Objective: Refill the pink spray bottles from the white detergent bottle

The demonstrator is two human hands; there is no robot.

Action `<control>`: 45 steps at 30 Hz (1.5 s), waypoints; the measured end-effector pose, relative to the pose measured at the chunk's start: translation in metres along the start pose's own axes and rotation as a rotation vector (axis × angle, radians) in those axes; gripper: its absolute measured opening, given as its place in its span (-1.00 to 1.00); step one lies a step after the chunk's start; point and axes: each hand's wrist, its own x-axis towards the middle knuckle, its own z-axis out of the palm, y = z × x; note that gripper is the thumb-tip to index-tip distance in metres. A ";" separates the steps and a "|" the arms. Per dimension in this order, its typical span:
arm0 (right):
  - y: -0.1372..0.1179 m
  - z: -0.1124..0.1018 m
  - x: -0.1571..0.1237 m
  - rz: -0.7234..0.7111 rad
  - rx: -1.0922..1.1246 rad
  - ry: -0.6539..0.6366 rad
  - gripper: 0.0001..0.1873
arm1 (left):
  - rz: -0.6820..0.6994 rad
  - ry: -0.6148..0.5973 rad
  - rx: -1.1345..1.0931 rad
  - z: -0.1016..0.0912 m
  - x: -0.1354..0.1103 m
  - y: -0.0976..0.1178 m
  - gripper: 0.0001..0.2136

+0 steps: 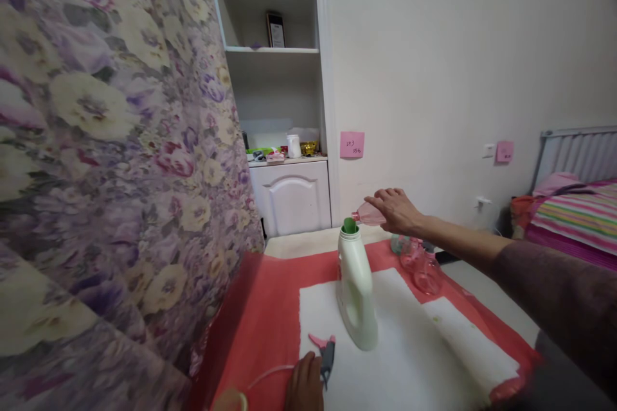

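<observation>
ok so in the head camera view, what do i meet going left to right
Purple-and-cream floral curtain, left hand, tall pale-green plastic jug, right hand, frontmost clear pink plastic bottle, multicoloured striped fabric bedding.

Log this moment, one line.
right hand: holds bottle sideways at green spout | left hand: beside spray head | jug: upright

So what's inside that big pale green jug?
A green insert sits in the mouth of the jug; the right hand holds a pink bottle sideways, its neck at the insert. Deeper down, the jug's walls hide everything, so I can't tell what it holds.
</observation>
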 end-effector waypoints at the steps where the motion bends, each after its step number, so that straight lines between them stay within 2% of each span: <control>1: 0.000 -0.001 0.000 -0.007 -0.007 0.003 -0.23 | 0.001 0.001 0.008 0.000 0.000 0.000 -0.61; 11: 0.002 -0.006 0.002 -0.050 -0.055 0.019 -0.24 | 0.024 0.057 0.006 -0.005 0.002 0.004 -0.63; 16: 0.002 -0.007 0.003 -0.060 -0.065 0.022 -0.24 | -0.024 0.014 -0.041 -0.013 0.005 0.007 -0.64; 25: 0.002 -0.007 0.006 -0.063 -0.082 0.018 -0.23 | -0.065 0.089 -0.062 -0.015 0.007 0.014 -0.67; 31: 0.002 -0.009 0.007 -0.079 -0.096 0.019 -0.23 | -0.035 0.138 -0.059 -0.016 0.008 0.016 -0.66; 38: 0.002 -0.010 0.008 -0.091 -0.098 0.026 -0.22 | -0.077 0.040 -0.070 -0.017 0.008 0.014 -0.66; 45: 0.003 -0.010 0.010 -0.106 -0.110 0.024 -0.24 | -0.030 0.116 -0.053 -0.013 0.007 0.014 -0.66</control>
